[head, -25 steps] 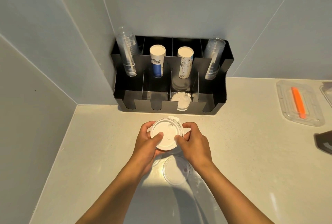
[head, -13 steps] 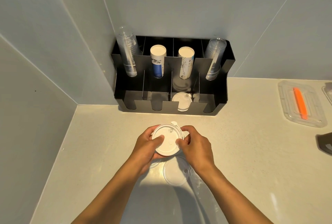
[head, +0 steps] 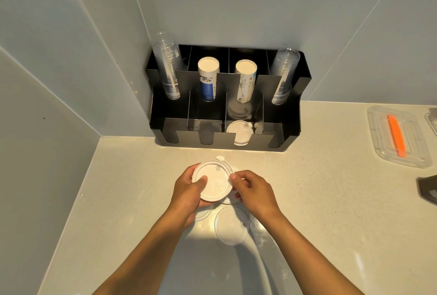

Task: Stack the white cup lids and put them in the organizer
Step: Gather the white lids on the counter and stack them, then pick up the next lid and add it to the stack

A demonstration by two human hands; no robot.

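A stack of white cup lids [head: 214,180] is held above the counter, a little in front of the black organizer [head: 293,126]. My left hand [head: 189,194] grips the stack from the left with the thumb on top. My right hand [head: 254,191] pinches its right rim. More white lids [head: 240,132] lie in the organizer's third front compartment. A clear lid [head: 231,225] lies on the counter under my hands, and another shows partly beneath my left hand.
Clear cup stacks [head: 169,65] and two paper cup stacks [head: 208,77] stand in the organizer's back row. A clear tray [head: 378,129] with an orange tool [head: 396,135] sits at right, a dark object [head: 428,189] at the right edge. Walls close the left and back.
The lid stack has shifted slightly left in my hands. My right fingers have moved from on top of the lid to its right rim.
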